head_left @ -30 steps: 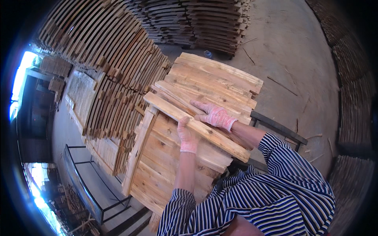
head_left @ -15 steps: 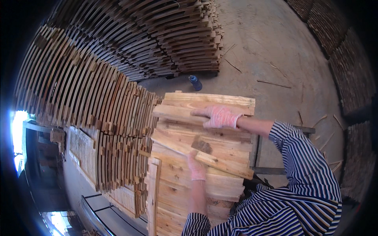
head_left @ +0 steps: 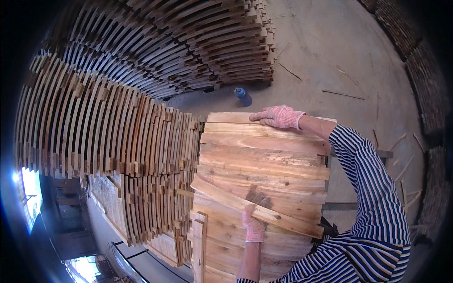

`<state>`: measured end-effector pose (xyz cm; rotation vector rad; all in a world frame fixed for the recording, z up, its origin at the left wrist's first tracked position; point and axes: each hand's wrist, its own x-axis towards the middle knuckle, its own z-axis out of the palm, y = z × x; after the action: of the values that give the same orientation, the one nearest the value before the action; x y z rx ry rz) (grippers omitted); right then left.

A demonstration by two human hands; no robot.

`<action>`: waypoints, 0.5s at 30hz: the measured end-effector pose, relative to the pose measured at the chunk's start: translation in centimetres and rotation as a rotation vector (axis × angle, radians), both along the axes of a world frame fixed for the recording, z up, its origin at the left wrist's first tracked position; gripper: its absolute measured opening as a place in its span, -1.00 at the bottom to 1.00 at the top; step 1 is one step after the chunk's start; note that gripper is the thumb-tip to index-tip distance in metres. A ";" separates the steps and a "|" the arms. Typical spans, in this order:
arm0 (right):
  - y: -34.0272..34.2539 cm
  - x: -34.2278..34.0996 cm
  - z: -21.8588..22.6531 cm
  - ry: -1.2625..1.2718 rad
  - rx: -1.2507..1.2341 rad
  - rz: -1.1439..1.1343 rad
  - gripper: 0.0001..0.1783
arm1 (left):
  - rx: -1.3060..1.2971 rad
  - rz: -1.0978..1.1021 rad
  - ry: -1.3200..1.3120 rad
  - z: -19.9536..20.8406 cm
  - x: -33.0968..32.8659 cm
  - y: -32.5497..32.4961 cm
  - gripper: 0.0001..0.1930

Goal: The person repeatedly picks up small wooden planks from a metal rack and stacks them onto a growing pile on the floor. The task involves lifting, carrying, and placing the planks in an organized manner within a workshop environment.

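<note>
A layer of pale wooden boards (head_left: 264,155) lies side by side in front of me. My left hand (head_left: 253,225), in a pink and white knit glove, is closed on the near edge of a narrow wooden board (head_left: 222,194). That board lies slantwise across the others, its right end nearer me. Just beyond the hand is a dark brown patch or piece (head_left: 258,196) that I cannot make out. At the far edge, my gloved right hand (head_left: 283,117) rests on the farthest board (head_left: 229,118), fingers stretched to the left.
Tall stacks of spaced wooden slats (head_left: 108,127) stand at the left, with another stack (head_left: 203,42) behind. A blue bottle (head_left: 243,96) stands on the floor beyond the boards. Loose wood strips (head_left: 343,94) lie at the right. A short upright board (head_left: 198,245) is at the near left.
My right hand has moved from a loose board to the farthest board, and the boards there now lie closer together. The left hand still holds the slanted board. The view has shifted.
</note>
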<state>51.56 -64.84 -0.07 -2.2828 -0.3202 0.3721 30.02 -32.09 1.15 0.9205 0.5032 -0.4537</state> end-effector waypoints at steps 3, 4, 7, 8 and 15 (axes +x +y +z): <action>1.1 -0.2 2.7 0.068 -0.164 0.030 -0.48 | 0.048 -0.023 0.003 0.5 -0.1 -0.1 -0.28; 0.8 -0.1 2.1 0.045 -0.126 -0.008 -0.45 | 0.057 -0.034 -0.001 0.5 0.0 0.0 -0.29; 0.4 0.5 0.9 0.057 -0.063 -0.106 -0.34 | 0.045 -0.050 -0.012 -0.3 0.0 0.4 -0.31; 0.5 1.2 0.9 0.112 -0.077 -0.128 -0.30 | 0.040 -0.049 -0.016 -0.7 -0.1 0.7 -0.31; -3.5 3.2 1.1 0.006 0.081 -0.285 -0.24 | 0.059 -0.021 0.026 -0.6 0.1 0.5 -0.30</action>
<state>54.78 -68.33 1.07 -2.2076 -0.0040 0.2154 30.09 -31.55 0.59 0.9780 0.5332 -0.4729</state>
